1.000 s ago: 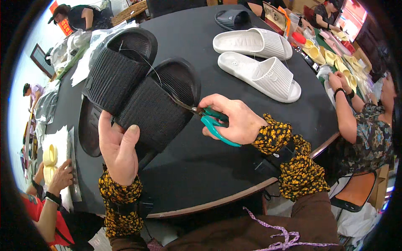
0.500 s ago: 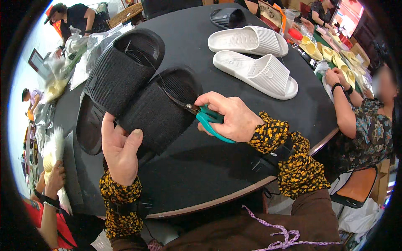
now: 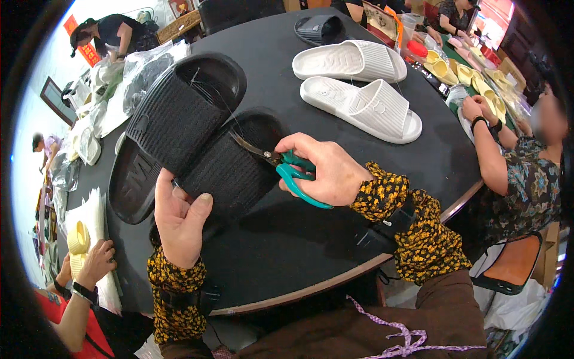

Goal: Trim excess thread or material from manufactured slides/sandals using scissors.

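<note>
My left hand (image 3: 182, 224) is closed on the near side of a pair of black ribbed slide slippers, its thumb lying along the edge. One slipper (image 3: 170, 119) is on the left, its lettered footbed showing; the other slipper (image 3: 224, 173) is beside it, partly behind my fingers. A thin clear thread runs between their openings. In my right hand (image 3: 335, 170) is a pair of scissors (image 3: 296, 186) with teal handles, fingers wrapped round the grips. The dark blades point left at the right slipper's opening, near the thread. Whether they touch it is unclear.
White slide slippers (image 3: 368, 107) and a dark slipper (image 3: 320, 30) lie farther back on the black table (image 3: 335, 251). Clear plastic bags (image 3: 143, 75) cover its left edge. A co-worker's hand (image 3: 100, 263) holds yellow slippers there. Another person (image 3: 520, 158) works at the right.
Both my hands and the black slippers have shifted slightly, the slippers a little downward and right. The scissors have moved slightly left. At the left, the co-worker's yellow slippers have turned.
</note>
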Available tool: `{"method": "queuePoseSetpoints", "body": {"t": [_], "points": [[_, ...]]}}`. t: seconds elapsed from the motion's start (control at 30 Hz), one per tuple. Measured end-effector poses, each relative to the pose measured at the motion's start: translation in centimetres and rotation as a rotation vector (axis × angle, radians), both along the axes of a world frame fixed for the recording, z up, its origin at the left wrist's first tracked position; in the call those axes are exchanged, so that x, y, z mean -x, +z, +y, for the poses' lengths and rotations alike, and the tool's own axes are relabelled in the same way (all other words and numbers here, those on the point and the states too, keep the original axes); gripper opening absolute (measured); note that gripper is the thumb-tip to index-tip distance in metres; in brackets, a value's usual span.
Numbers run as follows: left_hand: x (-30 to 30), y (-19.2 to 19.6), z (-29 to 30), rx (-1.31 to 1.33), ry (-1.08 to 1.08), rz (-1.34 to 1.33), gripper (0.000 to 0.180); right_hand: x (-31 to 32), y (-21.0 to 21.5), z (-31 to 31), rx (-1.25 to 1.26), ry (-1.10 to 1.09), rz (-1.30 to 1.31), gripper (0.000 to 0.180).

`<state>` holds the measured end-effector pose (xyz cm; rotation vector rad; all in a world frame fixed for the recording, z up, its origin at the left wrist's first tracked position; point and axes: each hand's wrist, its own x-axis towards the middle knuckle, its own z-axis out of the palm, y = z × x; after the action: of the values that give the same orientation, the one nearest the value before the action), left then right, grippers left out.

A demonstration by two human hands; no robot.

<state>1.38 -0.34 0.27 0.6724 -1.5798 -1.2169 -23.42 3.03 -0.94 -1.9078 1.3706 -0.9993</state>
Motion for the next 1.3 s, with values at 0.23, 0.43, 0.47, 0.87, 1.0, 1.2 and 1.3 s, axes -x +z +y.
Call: {"method": "queuePoseSetpoints", "body": {"t": [0.23,0.43,0.47,0.87,1.0,1.2,1.3], "points": [[-0.32,-0.07,-0.19,0.004,-0.013,0.019,0.064,0.02,-0.02,0.02,0.031,0.009,0.031,0.042],[-0.38,-0.1,-0.25,0.016,-0.021,0.01,0.063,0.01,-0.37,-0.1,0.081,0.001,0.007,0.041],[-0.41,-0.11,-0.27,0.017,-0.034,0.014,0.063,-0.01,-0.38,-0.11,0.077,0.001,-0.031,0.041],[-0.4,-0.06,-0.36,0.059,-0.027,-0.018,0.063,0.1,0.04,0.0,0.08,-0.028,0.057,0.043],[-0.51,-0.3,-0.43,0.121,-0.015,-0.038,0.062,0.09,-0.32,0.04,0.156,-0.022,0.017,0.037],[-0.65,-0.57,-0.67,0.098,-0.015,-0.031,0.061,0.28,-0.18,0.05,0.14,-0.032,0.112,0.04],[-0.59,-0.42,-0.72,0.083,-0.023,-0.03,0.061,0.38,-0.34,-0.07,0.14,-0.035,0.119,0.039]]}}
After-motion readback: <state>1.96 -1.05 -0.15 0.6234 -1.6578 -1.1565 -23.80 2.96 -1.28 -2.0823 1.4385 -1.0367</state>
